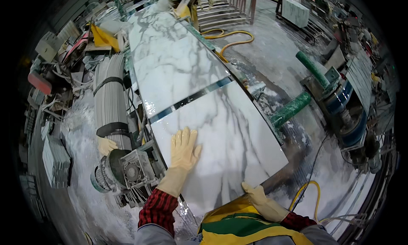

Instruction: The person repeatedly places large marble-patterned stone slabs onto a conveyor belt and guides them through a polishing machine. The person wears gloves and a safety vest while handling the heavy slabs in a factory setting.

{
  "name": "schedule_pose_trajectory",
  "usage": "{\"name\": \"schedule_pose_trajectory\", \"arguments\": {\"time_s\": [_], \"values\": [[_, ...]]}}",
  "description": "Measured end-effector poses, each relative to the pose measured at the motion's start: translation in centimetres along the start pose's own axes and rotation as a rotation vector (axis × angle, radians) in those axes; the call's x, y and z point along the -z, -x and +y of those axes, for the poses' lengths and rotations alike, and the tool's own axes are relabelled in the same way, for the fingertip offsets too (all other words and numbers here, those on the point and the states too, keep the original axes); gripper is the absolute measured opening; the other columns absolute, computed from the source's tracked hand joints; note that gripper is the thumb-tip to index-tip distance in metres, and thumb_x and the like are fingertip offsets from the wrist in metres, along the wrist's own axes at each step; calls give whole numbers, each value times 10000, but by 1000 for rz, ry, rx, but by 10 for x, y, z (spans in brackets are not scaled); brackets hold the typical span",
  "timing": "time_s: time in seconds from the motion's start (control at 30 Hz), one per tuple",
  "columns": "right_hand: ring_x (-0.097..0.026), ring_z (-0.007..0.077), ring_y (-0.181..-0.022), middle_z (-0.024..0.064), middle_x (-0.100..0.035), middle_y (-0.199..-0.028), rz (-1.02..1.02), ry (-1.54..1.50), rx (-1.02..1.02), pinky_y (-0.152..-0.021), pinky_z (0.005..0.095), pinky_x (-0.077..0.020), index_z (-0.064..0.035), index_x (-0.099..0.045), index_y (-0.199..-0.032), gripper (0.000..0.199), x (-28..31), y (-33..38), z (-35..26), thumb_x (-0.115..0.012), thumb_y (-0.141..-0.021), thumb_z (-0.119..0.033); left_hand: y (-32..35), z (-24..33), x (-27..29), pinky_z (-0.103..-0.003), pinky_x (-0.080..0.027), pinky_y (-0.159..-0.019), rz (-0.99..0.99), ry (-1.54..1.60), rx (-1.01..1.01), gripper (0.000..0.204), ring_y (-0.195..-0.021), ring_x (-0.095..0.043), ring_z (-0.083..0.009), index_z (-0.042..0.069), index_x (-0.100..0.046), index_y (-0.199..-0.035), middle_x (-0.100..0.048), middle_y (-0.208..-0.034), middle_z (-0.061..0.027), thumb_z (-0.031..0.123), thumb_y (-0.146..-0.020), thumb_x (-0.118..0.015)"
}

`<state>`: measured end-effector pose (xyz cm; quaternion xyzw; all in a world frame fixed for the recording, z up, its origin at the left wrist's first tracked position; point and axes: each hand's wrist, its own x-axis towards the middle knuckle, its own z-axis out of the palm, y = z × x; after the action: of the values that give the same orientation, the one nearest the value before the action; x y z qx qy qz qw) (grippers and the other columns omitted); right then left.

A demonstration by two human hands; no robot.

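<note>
Steadying the wet marble slab (221, 130), the left hand (185, 149) presses flat, fingers spread, while the right hand (255, 193) curls over its near edge.

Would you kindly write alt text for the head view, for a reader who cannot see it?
A person's gloved left hand lies flat on a wet white marble slab with grey veins, while the gloved right hand grips its near edge. A second slab lies beyond it on the same line, with an electric motor to the left and a yellow hose on the dusty floor.
</note>
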<state>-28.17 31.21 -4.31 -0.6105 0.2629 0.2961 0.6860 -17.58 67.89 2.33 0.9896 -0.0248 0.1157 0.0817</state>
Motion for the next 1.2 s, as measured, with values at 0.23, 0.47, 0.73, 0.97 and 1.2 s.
{"name": "schedule_pose_trajectory", "arguments": {"time_s": [0.23,0.47,0.73,0.97,1.2], "values": [[-723,230,-907,153,-756,-1103,-67,-16,-82,-772,415,-598,152,-737,-1130,477,29,-14,40,-890,-1031,-289,-103,-40,32,-557,-412,-1227,54,-21,8,653,-1405,-590,-427,54,-579,-1577,-642,-1507,-249,395,-1038,-718],[-728,309,-877,178,-732,-995,-197,22,-414,-730,420,-600,144,-691,-1247,557,26,-10,-8,-823,-1078,-370,-195,-74,40,-401,-587,-904,-609,-172,-154,416,-1000,-753,-282,121,-665,-1474,-776,-1076,-141,295,-1115,-548],[-573,295,-1522,250,-505,-1705,-548,34,-293,-1361,485,-401,-48,-528,-1630,467,39,-21,-12,-470,-1225,-274,-129,-43,98,-379,-559,-692,-419,88,23,252,-694,-676,-239,122,-741,-1225,-752,-845,-77,324,-1079,-710],[-659,223,-1436,165,-661,-1592,-570,166,-68,-1186,376,-520,-93,-632,-1571,413,134,-8,-33,-536,-1189,-217,-74,57,211,-372,-489,-664,-168,522,302,577,-664,-533,-156,22,-730,-842,-585,-697,-50,564,-929,-911],[-720,179,-933,79,-760,-1070,-56,-182,121,-797,334,-609,-20,-743,-1237,233,235,29,-126,-775,-1032,-127,-89,167,194,-348,-466,-692,29,886,345,487,-723,-587,-147,27,-786,-916,-637,-730,-36,504,-985,-860]]}}
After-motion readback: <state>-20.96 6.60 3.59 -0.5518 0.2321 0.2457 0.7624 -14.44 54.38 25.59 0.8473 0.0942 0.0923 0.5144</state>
